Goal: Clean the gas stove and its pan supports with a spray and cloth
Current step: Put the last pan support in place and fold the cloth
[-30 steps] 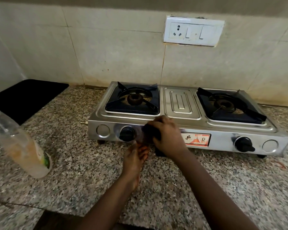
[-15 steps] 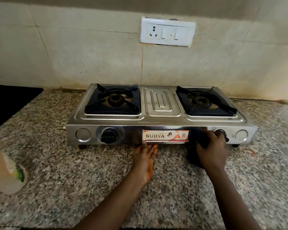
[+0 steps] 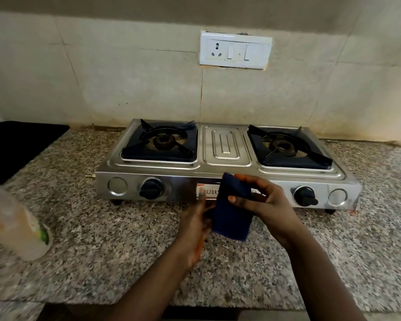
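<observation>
A steel two-burner gas stove point(image 3: 227, 149) stands on the granite counter against the tiled wall. Black pan supports sit over the left burner point(image 3: 160, 144) and the right burner point(image 3: 287, 149). My right hand point(image 3: 266, 202) pinches a dark blue cloth point(image 3: 232, 212) and holds it hanging in front of the stove's front panel, lifted off the steel. My left hand point(image 3: 195, 225) is just left of the cloth with straight fingers at its lower edge. A clear spray bottle point(image 3: 14, 225) stands at the left of the counter, blurred.
The granite counter point(image 3: 116, 239) stretches in front of the stove. A black mat point(image 3: 16, 144) lies at the back left. A white socket and switch plate point(image 3: 235, 50) is on the wall above the stove. Two black knobs point(image 3: 151, 188) sit on the front panel.
My right hand wiped along the front panel from left to right, then came back to the middle and lifted the cloth. My left hand rose from the counter to the cloth.
</observation>
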